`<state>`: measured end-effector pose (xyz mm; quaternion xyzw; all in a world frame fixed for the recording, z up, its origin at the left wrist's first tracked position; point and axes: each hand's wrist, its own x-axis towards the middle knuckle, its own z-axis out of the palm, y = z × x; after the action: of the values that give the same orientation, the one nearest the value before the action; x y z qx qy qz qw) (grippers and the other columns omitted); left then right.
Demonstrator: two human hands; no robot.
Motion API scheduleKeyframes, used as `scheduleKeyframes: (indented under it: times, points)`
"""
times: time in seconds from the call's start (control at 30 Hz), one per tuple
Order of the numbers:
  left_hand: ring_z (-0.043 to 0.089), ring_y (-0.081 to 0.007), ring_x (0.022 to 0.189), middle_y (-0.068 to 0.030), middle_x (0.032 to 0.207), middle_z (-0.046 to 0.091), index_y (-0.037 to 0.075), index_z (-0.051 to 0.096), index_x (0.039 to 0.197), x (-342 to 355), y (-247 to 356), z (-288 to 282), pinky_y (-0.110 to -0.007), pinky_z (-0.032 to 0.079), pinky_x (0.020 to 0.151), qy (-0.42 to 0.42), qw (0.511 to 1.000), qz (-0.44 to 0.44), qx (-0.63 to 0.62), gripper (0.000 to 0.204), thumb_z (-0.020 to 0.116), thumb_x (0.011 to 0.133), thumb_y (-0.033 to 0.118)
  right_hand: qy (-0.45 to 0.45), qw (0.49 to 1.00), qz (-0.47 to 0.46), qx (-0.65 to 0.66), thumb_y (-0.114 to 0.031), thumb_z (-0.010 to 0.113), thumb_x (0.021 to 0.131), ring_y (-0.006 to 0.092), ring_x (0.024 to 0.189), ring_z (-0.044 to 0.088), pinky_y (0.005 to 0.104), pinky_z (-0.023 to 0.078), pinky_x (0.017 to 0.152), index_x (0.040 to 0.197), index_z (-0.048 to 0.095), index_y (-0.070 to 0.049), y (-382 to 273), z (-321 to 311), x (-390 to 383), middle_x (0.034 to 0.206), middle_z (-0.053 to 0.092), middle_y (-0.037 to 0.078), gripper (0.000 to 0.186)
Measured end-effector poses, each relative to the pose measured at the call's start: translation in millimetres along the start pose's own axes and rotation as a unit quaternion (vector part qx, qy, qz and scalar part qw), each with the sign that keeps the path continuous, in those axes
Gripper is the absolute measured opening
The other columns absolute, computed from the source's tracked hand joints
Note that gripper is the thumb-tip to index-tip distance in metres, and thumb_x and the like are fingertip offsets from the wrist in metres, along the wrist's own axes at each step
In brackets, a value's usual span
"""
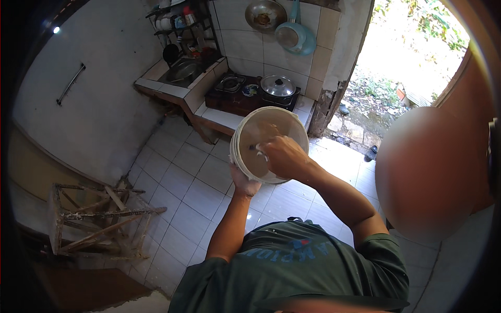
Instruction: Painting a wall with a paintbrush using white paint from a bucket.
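A whitish plastic bucket (235,138) is held up in front of me, its mouth tilted toward me. My left hand (244,181) supports it from below, at the near left side of its wall; the fingers are partly hidden beneath it. My right hand (284,156) reaches into the bucket with its fingers curled closed. White smears show on the fingers. A small dark piece (252,147) and something pale show beside the fingertips, too small to name. Whatever the right hand grips is mostly hidden by the hand itself.
Beyond the bucket, a tiled counter bears a stove (229,99) with a lidded pot (277,86). A sink (182,71) and dish rack stand left of it. Pans (265,15) hang on the wall. A wooden frame stand (104,219) lies left; an open doorway (386,68) is right.
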<state>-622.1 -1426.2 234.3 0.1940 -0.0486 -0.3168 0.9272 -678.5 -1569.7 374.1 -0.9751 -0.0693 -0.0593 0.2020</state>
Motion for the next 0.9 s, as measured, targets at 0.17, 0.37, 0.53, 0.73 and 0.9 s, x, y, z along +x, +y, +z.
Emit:
scheduleKeyframes:
  times: [0.17,0.37,0.53,0.73,0.9]
  points:
    - [0.054,-0.0242,0.129,-0.0051,0.141,0.056,0.015,0.048,0.145,-4.1,2.3,-12.2,-0.044,0.047,0.106,-0.003,1.000,-0.015,-0.022,0.062,0.035,0.100,0.056,-0.088,0.996,0.003,0.023,-0.001,0.062,0.070,0.0394,0.087,0.069,0.0462,0.055,0.084,0.106,0.074,-0.002,-2.9,-15.7,-0.7,0.090,0.072,0.023,0.038]
    - [0.055,-0.0249,0.128,-0.0052,0.141,0.055,0.015,0.048,0.145,-16.7,11.2,-0.4,-0.045,0.047,0.106,-0.028,0.999,-0.024,0.002,0.061,0.036,0.100,0.056,0.078,0.996,0.046,0.014,0.001,0.062,0.071,0.0396,0.086,0.069,0.0447,0.055,0.083,0.109,0.074,-0.004,-20.4,-14.5,4.7,0.093,0.072,0.024,0.040]
    - [0.057,-0.0261,0.127,-0.0055,0.139,0.057,0.015,0.049,0.143,-18.6,20.0,-19.1,-0.045,0.047,0.107,-0.012,0.999,-0.028,0.016,0.061,0.036,0.100,0.056,-0.055,0.998,-0.015,0.033,0.001,0.061,0.071,0.0387,0.089,0.069,0.0451,0.055,0.085,0.110,0.074,-0.005,-17.7,10.2,2.1,0.095,0.072,0.023,0.041]
    - [0.057,-0.0255,0.126,-0.0055,0.138,0.058,0.015,0.050,0.142,-30.4,28.8,-10.1,-0.045,0.048,0.105,-0.004,0.997,-0.065,-0.032,0.060,0.035,0.100,0.055,0.080,0.996,-0.008,0.050,-0.002,0.063,0.073,0.0380,0.084,0.070,0.0452,0.056,0.083,0.106,0.075,-0.004,-26.8,-11.5,3.8,0.088,0.072,0.023,0.036]
    - [0.055,-0.0260,0.128,-0.0060,0.140,0.055,0.015,0.048,0.144,-27.2,36.4,-10.1,-0.046,0.047,0.106,-0.032,0.995,-0.082,-0.049,0.061,0.035,0.100,0.056,0.032,0.999,0.043,-0.007,-0.005,0.066,0.074,0.0364,0.082,0.072,0.0435,0.057,0.082,0.107,0.075,-0.004,-48.3,-12.2,3.0,0.083,0.071,0.023,0.034]
